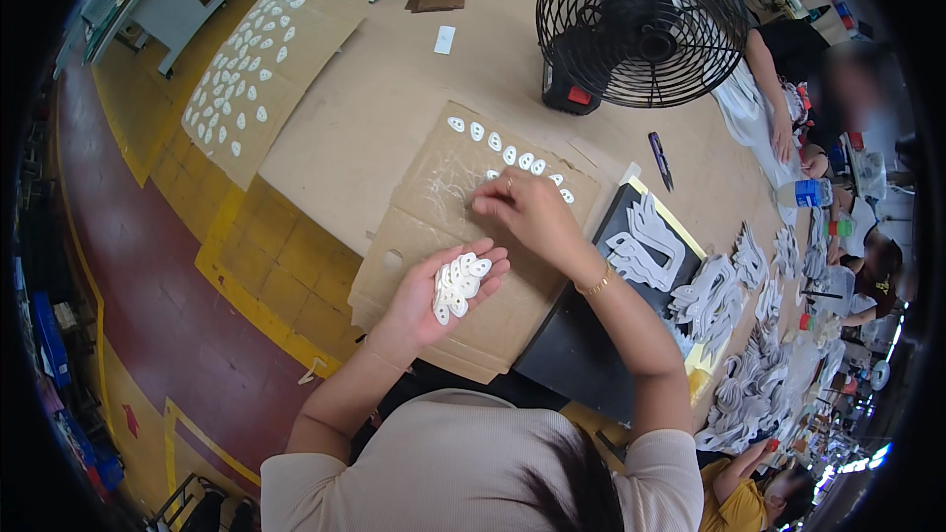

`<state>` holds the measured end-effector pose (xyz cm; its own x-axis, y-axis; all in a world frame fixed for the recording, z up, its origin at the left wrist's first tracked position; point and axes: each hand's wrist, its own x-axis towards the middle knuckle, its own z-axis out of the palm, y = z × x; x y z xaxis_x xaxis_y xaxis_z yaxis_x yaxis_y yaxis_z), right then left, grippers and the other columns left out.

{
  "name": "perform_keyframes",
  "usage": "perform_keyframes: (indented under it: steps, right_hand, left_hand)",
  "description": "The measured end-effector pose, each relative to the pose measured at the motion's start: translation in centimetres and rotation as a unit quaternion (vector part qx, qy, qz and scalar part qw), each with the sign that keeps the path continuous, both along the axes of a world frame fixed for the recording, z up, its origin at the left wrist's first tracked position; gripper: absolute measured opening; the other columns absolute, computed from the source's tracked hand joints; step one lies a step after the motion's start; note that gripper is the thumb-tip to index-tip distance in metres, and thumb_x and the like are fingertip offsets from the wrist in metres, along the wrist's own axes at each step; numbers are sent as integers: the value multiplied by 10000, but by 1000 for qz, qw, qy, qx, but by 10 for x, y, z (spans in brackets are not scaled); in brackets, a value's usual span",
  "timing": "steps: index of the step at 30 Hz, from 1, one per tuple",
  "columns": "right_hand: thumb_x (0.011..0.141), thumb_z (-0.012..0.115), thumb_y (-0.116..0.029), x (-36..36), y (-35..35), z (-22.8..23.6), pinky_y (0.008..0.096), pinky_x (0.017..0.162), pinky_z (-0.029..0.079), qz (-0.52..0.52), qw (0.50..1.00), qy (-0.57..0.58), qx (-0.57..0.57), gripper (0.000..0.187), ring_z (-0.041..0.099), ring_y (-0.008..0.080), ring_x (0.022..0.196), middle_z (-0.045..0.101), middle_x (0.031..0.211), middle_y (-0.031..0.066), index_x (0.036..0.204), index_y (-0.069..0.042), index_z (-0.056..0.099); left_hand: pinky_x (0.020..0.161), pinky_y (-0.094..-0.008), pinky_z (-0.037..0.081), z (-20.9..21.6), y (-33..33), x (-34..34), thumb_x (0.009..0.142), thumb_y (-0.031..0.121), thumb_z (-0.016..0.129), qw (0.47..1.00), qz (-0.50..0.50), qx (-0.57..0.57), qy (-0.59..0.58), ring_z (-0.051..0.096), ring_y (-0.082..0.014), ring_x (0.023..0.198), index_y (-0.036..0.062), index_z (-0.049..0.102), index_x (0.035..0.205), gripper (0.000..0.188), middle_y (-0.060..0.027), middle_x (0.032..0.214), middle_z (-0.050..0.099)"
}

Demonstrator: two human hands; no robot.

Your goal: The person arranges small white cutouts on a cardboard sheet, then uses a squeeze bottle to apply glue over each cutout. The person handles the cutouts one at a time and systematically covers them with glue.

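My left hand is turned palm up, cupped under a heap of small white oval pieces with holes. Above the nearer cardboard sheet is my right hand, fingers bent and pinched together; whatever is between the fingertips cannot be made out. Along the far edge of that sheet lies a curved row of the same white oval pieces, spaced apart. Some of them are partly hidden behind my right hand. Scuffed, whitish marks show on the cardboard left of my right fingers.
A second cardboard sheet covered with white ovals lies at far left. A black fan stands at the back, with a pen nearer. White cut-out parts rest on a black board. Other people sit along the right.
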<state>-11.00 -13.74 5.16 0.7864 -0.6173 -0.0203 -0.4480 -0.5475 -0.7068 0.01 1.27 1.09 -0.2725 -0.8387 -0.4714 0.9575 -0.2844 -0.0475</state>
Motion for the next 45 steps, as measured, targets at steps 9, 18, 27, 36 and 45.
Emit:
perform_keyframes:
  steps: [9,18,27,36,45]
  right_hand:
    - [768,683,-161,33,-31,-23,347,694,462,-15,988,19,-155,161,594,265,758,594,828,120,849,-27,650]
    - [692,733,-188,-4,16,10,352,799,410,101,994,12,49,212,562,251,864,563,923,82,852,-61,678]
    - [723,692,-110,-15,23,4,351,730,439,36,996,-30,-79,93,582,237,820,586,866,51,787,-54,652]
    - [761,659,-145,-4,5,-25,372,782,413,69,956,27,-283,102,547,227,847,572,864,29,843,-84,667]
    - [735,694,-151,-2,29,4,366,844,417,119,990,-20,-76,153,520,250,963,559,1001,63,857,-61,698]
  left_hand:
    - [953,-378,467,-2,5,4,958,213,374,1000,-3,-14,-9,520,-294,1160,-32,437,1273,404,-194,1248,517]
    - [915,-382,491,-8,4,7,956,216,389,1000,21,-7,11,570,-274,1068,-8,492,1185,336,-170,1125,582]
    - [944,-381,469,-16,3,4,954,209,399,999,18,-27,26,562,-254,1070,11,470,1225,344,-149,1166,561]
    - [959,-374,457,-5,3,9,962,229,381,1000,26,-9,-1,496,-270,1185,16,427,1292,395,-165,1283,490]
    - [957,-382,456,-21,9,10,958,236,383,999,14,-27,-11,518,-273,1157,11,466,1236,366,-154,1249,518]
